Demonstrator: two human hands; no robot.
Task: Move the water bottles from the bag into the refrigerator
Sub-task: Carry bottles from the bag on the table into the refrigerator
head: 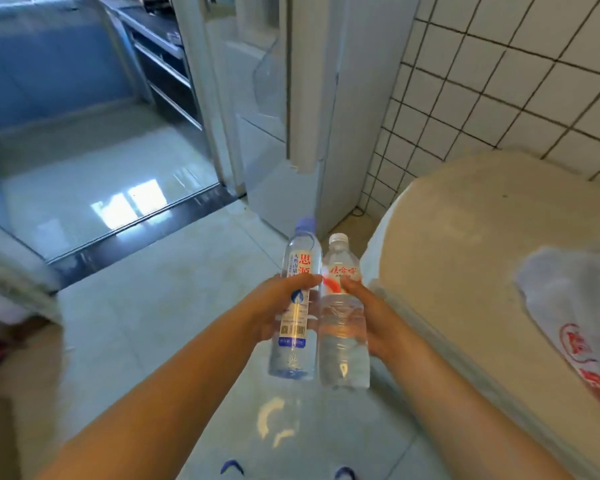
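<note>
The left hand wraps a clear plastic bottle with a blue cap; the right hand grips a ribbed bottle with a white cap. Both bottles stand upright, caps pointing away, side by side and touching over the glossy pale tiled floor. Right of them a beige round worktop carries a thin white plastic bag near its right edge, against a white-tiled wall. Ahead stands the white refrigerator.
</note>
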